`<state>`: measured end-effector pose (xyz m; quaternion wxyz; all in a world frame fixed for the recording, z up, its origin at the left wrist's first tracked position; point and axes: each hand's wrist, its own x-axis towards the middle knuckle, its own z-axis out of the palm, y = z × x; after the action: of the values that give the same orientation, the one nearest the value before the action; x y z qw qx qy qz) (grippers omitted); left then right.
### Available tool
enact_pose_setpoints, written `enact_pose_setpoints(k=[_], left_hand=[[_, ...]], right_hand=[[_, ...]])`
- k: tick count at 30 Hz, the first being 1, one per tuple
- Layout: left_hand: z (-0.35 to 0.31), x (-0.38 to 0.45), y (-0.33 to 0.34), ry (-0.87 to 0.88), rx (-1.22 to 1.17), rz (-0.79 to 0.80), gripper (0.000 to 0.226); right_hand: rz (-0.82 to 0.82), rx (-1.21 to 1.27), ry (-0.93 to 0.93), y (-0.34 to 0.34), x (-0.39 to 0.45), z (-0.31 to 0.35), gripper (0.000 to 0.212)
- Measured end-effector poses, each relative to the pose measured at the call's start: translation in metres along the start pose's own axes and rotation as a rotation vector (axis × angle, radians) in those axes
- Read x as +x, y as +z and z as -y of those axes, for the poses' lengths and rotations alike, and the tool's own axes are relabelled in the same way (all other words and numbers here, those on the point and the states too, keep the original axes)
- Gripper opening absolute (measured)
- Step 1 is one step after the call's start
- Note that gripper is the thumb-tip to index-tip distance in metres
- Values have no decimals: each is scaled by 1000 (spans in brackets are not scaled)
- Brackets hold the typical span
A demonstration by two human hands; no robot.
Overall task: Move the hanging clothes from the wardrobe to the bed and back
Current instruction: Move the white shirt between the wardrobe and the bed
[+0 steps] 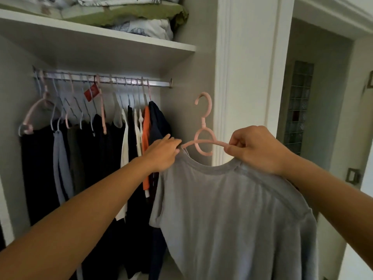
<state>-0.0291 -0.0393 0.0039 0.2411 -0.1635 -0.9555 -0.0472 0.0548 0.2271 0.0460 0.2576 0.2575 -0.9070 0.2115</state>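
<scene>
You are standing in front of an open wardrobe with grey inner walls and a white shelf carrying folded bedding above the rail. Along that rail, from the left, a few bare pink and blue hangers are dangling, then dark garments, a pale blue one, white ones, an orange top and a navy piece at the right end, so most of the clothes are hanging in the wardrobe. Your left hand is gripping the left shoulder of the grey T-shirt, fingers curled over cloth and hanger arm. The pink hanger is sitting inside the collar with its hook pointing up, off the rail and to the right of the hung clothes. Your right hand is pinching the hanger's right arm at the shirt's other shoulder. Judging by this, one shirt is travelling; whether outward or back, the view is not telling, and the bed is out of sight. The free rail at the right end is giving room; the white door frame and the doorway are lying further right.
</scene>
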Motion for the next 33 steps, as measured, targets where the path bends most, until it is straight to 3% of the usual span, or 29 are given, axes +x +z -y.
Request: enact_pose_setpoints(k=[3,9,15,24,33], left_hand=[[21,28,9,12,198,95,46],[65,52,8,-52,413,213,51],[106,51,0,23,604,127,28],[138,48,-6,76,349,-222,17],[146,59,-8,137,133,-365,15]], right_hand=[[-36,-37,51,6,16,2,23],[-91,-119,114,24,62,19,31],[-143,-171,168,46,114,37,26],[-165,-184,196,97,196,57,30],[-119,-115,170,134,275,55,39]])
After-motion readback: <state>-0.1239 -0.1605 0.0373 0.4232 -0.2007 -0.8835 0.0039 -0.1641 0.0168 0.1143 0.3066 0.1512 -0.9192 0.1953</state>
